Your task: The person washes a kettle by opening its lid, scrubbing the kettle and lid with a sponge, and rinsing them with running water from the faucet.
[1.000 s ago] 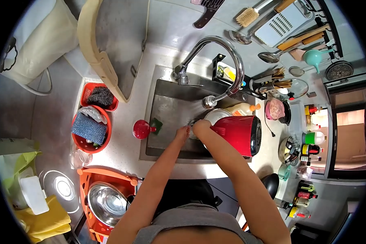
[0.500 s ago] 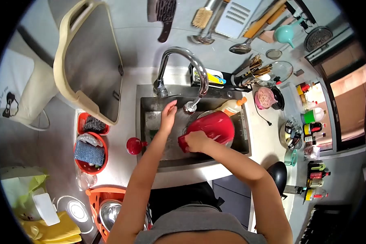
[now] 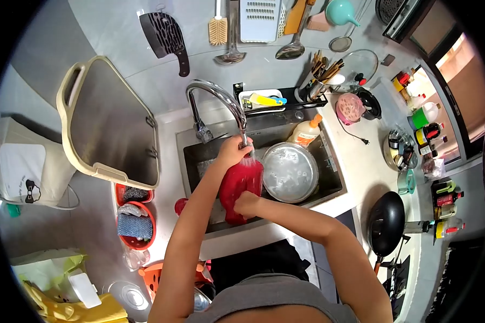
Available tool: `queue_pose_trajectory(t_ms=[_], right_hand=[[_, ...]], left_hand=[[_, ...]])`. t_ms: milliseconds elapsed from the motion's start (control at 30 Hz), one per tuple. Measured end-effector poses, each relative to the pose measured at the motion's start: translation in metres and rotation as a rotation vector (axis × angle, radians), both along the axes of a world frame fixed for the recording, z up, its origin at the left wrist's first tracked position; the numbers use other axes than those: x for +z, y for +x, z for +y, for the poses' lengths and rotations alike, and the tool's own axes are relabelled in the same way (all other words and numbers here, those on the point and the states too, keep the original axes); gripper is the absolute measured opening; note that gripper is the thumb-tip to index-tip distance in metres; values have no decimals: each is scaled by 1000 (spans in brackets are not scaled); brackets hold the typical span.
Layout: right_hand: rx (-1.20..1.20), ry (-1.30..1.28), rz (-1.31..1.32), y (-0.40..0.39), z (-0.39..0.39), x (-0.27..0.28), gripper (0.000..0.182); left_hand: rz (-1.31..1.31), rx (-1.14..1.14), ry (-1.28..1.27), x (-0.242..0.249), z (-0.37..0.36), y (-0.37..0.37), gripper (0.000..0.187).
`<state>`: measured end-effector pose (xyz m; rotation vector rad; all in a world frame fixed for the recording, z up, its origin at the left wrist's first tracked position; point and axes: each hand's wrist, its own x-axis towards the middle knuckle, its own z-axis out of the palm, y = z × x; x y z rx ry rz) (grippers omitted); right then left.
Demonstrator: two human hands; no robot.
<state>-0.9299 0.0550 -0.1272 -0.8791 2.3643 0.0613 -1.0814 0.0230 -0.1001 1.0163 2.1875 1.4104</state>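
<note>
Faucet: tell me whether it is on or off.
On. Water sprays from the faucet over the red container below it.

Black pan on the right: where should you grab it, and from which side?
Probably grip the black pan by its handle, coming from the near side, at the bottom of the picture. The handle sticks out that way from the rim, while the bowl is wide and round. The right hand looks nearest, but it is holding the red container.
</note>
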Motion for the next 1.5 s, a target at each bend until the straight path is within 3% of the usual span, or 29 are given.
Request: queue_pose_trajectory(t_ms=[200, 300, 400, 433, 533, 667, 700, 833, 1033, 1133, 1167, 1267, 1333, 1367, 1467, 1500], right_hand=[[22, -11, 4, -1, 7, -22, 20], [-102, -270, 9, -6, 25, 9, 28], [-435, -589, 54, -15, 36, -19, 33], [-498, -714, 164, -16, 36, -24, 27], [-973, -1173, -305, -28, 28, -47, 27], [-1514, -1548, -520, -34, 18, -61, 22], [-1725, -1571, -581, -36, 17, -62, 17], [-1930, -1739, -797, -40, 24, -91, 21], [-2187, -1920, -513, -42, 26, -90, 27], [-2451, -2019, -624, -45, 34, -91, 36], [-2185, -2130, -640, -32, 42, -99, 42], [-2253, -2087, -491, -23, 54, -98, 44], [-2233, -2051, -537, -16, 60, -86, 45], [-2227, -1989, -539, -12, 61, -75, 46], [-2131, -1854, -514, -6, 58, -58, 50], [-2105, -1826, -502, -3, 55, -55, 50]], left_hand=[[98, 36, -63, -3, -2, -6, 21], [60, 21, -123, -1, -7, -7, 21], [94, 40, -145, -2, -13, -6, 22], [105, 42, -154, 3, -15, -6, 22], [97, 50, -178, 8, -18, -4, 23], [10, 60, -170, 8, -18, 1, 25], [94, 61, -163, -2, -17, -1, 24], [-95, 22, -137, -8, -16, 3, 24], [-141, -34, -135, 1, -16, 16, 20], [-193, -24, -159, 5, -20, 14, 23], [-141, -7, -163, 4, -22, 13, 22], [143, 14, -239, 9, -25, 6, 20], [239, 27, -246, 6, -23, 1, 24], [232, 15, -187, 1, -21, 1, 23], [-149, -27, 18, -2, -5, 9, 20], [-100, -34, 29, -1, -2, 11, 19]])
